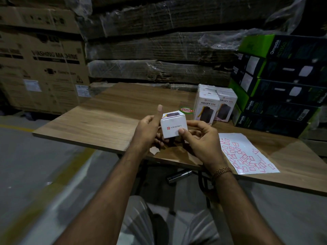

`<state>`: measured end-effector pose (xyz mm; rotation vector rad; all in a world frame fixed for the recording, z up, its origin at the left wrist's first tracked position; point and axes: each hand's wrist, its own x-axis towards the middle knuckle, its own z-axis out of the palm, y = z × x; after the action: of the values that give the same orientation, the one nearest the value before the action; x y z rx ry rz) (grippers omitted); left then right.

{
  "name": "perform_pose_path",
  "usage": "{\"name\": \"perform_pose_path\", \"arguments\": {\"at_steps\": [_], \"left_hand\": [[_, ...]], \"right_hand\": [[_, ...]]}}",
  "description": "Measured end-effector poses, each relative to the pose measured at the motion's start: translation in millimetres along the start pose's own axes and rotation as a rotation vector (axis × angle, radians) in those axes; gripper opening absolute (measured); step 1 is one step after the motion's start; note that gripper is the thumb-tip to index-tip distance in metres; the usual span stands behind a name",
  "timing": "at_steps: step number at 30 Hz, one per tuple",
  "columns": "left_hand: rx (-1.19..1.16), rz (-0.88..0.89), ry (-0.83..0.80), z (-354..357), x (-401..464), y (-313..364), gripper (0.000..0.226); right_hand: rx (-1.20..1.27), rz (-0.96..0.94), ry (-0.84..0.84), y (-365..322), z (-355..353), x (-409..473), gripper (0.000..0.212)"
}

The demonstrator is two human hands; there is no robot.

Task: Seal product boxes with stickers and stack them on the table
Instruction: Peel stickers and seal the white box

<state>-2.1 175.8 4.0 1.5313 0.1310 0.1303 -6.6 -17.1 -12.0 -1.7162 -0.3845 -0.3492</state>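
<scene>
Both hands, left hand and right hand, grip a white box above the worktop, beside the sticker sheet

Beaded bracelet, seemingly striped trousers

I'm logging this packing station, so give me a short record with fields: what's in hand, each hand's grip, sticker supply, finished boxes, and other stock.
in hand: white Portronics box, held above the table
left hand: holds the box's left side, thumb raised
right hand: grip on the box's right side, thumb on its front
sticker supply: sticker sheet flat on the table, right of the hands
finished boxes: Halley 20K boxes standing together
other stock: green-black Omada boxes, stacked
</scene>
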Motion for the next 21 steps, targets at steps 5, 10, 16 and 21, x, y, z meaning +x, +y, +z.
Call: {"name": "perform_pose_path", "arguments": {"at_steps": [5,10,16,21], "left_hand": [[-0.015,0.000,0.003,0.0,1.1,0.4,0.078],[0.002,-0.008,0.015,-0.4,1.1,1.1,0.080],[-0.018,-0.038,-0.012,-0.4,1.5,5.0,0.082],[-0.124,0.117,-0.097,-2.9,-1.1,-5.5,0.058]], "right_hand": [[0.052,0.004,0.006,-0.3,0.6,0.0,0.036],[0.076,0.019,0.006,1.9,-0.4,2.9,0.036],[0.100,0.053,-0.014,2.4,-2.4,3.7,0.035],[0.162,0.053,0.012,-2.4,-2.1,1.1,0.036]]}}
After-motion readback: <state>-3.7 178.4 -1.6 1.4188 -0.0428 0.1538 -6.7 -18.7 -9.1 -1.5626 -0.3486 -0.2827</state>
